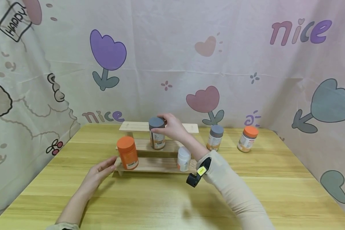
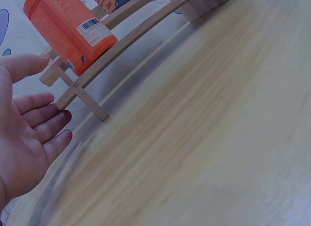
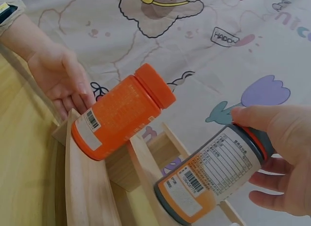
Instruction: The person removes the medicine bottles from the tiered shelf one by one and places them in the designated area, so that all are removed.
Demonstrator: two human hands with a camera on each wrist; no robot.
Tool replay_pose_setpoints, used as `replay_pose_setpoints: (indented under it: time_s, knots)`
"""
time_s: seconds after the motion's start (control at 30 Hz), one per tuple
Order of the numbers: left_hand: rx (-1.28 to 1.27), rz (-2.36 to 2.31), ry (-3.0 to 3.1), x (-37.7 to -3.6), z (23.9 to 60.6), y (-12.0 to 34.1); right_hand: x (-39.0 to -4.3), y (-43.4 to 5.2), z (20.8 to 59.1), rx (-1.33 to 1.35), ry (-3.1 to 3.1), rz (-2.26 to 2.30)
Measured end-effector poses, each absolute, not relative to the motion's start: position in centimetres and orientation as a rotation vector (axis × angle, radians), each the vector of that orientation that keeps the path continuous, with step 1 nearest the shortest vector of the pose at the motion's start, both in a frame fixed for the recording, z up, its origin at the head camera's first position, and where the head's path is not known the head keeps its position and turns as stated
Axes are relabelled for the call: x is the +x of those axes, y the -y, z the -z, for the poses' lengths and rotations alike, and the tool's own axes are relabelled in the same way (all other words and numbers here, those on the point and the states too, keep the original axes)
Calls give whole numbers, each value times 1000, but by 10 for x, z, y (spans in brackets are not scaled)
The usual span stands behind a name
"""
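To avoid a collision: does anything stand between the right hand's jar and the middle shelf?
Nothing visible does: the right hand holds the grey-lidded jar at the middle shelf. The orange jar stands aside, lower.

The wood-grained desk (image 1: 149, 204) carries a three-tier wooden rack (image 1: 155, 164), with a grey-lidded jar (image 1: 215, 140) and an orange-lidded jar (image 1: 246, 141) to its right. The rack's lowest step bears an orange jar (image 1: 127, 154) and a white bottle (image 1: 183, 160).

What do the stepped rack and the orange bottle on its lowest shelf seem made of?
Stepped rack: probably bare wood with a matte finish, given its pale tone and visible grain.
Orange bottle: likely plastic with a smooth, low-sheen finish, judging by its evenly coloured surface.
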State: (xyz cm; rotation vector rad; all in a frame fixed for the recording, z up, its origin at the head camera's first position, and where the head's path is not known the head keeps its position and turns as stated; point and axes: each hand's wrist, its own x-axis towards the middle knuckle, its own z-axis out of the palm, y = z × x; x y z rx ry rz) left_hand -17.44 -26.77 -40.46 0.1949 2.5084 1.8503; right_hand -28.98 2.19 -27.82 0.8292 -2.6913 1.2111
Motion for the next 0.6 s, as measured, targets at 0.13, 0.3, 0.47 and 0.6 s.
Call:
replay_pose_setpoints:
  time_s: [0.13, 0.3, 0.47, 0.6]
  knots:
    - [202, -1864, -2499, -175, 405, 267, -287, -23, 279, 802, 2669, -1210]
    - [207, -1858, -2496, -175, 405, 267, -285, -29, 281, 755, 2637, -1217]
    - [203, -1855, -2494, -174, 405, 268, -285, -37, 281, 743, 2600, -1235]
    - [209, -1860, -2492, -175, 405, 269, -286, -44, 278, 740, 2574, -1272]
